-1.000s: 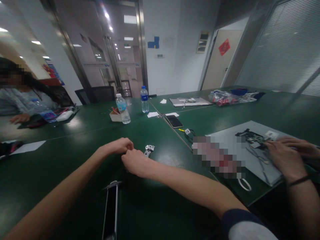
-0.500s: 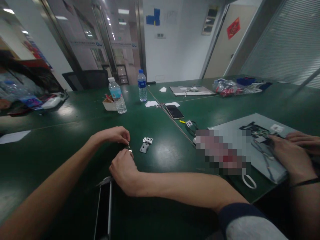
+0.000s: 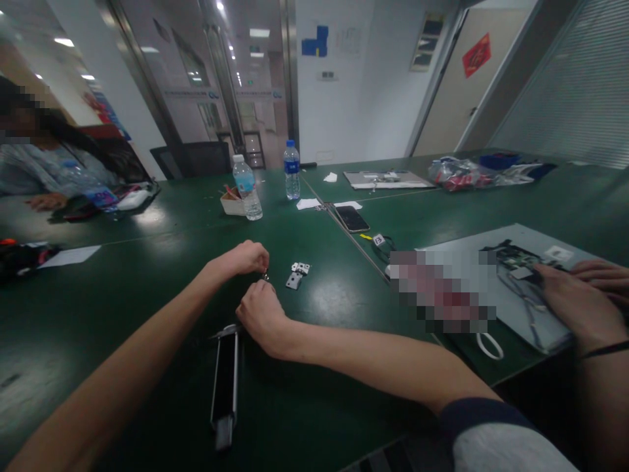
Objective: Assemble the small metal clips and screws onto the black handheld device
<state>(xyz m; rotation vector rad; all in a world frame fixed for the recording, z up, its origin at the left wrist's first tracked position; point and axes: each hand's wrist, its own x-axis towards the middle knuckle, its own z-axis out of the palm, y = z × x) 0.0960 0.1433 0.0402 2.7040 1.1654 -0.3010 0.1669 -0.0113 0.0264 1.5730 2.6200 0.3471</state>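
Note:
My left hand [image 3: 244, 257] rests on the green table [image 3: 147, 262] with fingers curled, pinching a tiny metal part [image 3: 265, 276] at its fingertips. My right hand [image 3: 260, 313] sits just below it, fist-like, its fingertips meeting that same small part. A small silver metal hinge bracket [image 3: 297, 275] lies on the table just to the right of both hands. A long black bar with silver edges [image 3: 225, 382] lies on the table below my right wrist.
Two water bottles [image 3: 247, 187] and a small box stand farther back, with a phone [image 3: 354, 218] to the right. On the right another person's hands [image 3: 574, 298] rest on a grey panel with a circuit board. A seated person is at the far left.
My right hand pulled back from the left and then closed in on it again. The view shifted, and the black bar now shows at fuller length.

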